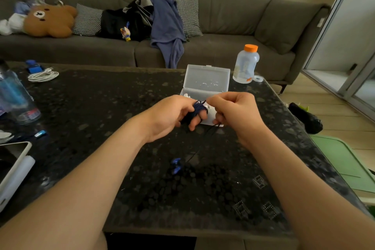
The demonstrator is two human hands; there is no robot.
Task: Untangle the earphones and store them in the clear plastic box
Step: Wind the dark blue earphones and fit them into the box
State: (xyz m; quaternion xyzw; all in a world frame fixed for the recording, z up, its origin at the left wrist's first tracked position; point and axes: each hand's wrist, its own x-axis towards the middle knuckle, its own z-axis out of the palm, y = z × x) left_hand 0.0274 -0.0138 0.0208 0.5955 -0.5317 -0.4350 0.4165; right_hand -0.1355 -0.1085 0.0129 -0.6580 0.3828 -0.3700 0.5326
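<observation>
A dark blue earphone cord (195, 108) is wound in a bundle round the fingers of my left hand (172, 114). My right hand (236, 110) pinches the cord just beside that bundle, fingers curled. A thin strand runs down from my hands to two blue earbuds (176, 165) lying on the dark table (101, 107). Right behind my hands stands the clear plastic box (206, 85) with its lid raised; white items lie in it, partly hidden by my fingers.
A bottle with an orange cap (245, 63) stands behind the box at the right. A coiled white cable (43, 76) and a clear water bottle (15, 97) are at the left, a tablet (12, 166) at the near left. A grey sofa (223, 26) lies beyond.
</observation>
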